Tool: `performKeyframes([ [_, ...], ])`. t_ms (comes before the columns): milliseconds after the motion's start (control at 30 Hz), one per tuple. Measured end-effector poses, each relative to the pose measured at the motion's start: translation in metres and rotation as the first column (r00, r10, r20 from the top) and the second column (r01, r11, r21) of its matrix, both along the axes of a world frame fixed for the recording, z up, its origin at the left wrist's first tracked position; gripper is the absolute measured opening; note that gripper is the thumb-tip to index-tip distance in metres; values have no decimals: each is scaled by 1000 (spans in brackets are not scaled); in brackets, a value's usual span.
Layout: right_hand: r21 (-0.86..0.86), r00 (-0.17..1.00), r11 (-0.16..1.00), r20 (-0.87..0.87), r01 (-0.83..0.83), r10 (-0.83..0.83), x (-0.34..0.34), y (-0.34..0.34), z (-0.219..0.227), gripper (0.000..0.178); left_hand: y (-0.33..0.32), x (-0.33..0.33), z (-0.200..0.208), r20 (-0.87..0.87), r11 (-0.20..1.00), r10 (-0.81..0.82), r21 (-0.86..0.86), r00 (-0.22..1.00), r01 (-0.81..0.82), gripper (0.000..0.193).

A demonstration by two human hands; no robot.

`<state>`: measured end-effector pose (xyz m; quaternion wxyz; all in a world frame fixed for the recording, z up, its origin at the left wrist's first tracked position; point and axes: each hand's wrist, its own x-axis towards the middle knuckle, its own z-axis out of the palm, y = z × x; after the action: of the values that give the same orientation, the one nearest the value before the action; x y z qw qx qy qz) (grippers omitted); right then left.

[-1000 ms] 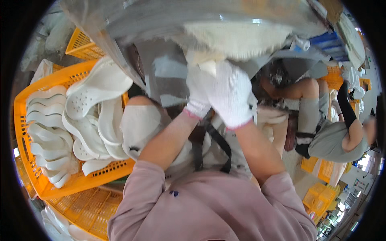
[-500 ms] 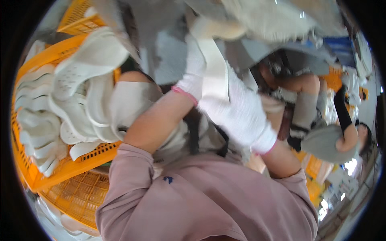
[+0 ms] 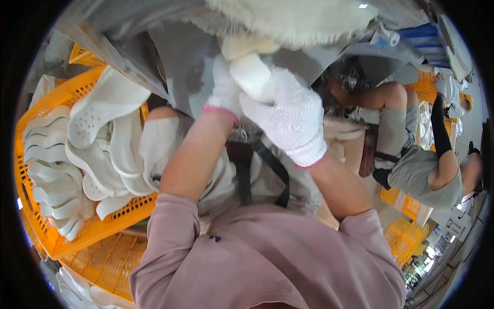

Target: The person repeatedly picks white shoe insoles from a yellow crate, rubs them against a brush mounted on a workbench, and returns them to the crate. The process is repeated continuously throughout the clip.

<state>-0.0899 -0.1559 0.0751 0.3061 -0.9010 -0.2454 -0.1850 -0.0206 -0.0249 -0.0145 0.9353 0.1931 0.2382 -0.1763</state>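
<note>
A white foam shoe sole (image 3: pixel 252 77) is held between my two hands, directly in front of my lap. My left hand (image 3: pixel 224 88), in a white knit glove with a pink cuff, closes on its left side. The gloved right hand (image 3: pixel 289 116) grips it from the right, thumb along the near end. The far end of the sole meets or sits just below a cream-coloured rounded piece (image 3: pixel 248 46), perhaps a buffing wheel; whether they touch I cannot tell. Fingertips of the left glove are partly hidden behind the sole.
At my left stands an orange crate (image 3: pixel 110 224) piled with white soles (image 3: pixel 105 108). A grey metal housing (image 3: pixel 180 62) and frayed pale cloth (image 3: pixel 309 23) lie ahead. To the right sits another person (image 3: pixel 427 175), with yellow crates (image 3: pixel 404 237) nearby.
Both hands have shifted slightly left. The sole has turned from a long, upright strip to a shorter, rounded face tilted toward me. Both hands still hold it.
</note>
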Motion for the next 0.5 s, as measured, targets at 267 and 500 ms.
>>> performKeyframes([
  [267,34,877,997,-478,73,-48,-1,10,29,57,-32,-17,-2,-180,903,266,-297,947,-310,58],
  [500,-492,982,862,-186,-121,31,-11,0,34,21,5,8,-31,99,979,99,-186,990,-80,48],
])
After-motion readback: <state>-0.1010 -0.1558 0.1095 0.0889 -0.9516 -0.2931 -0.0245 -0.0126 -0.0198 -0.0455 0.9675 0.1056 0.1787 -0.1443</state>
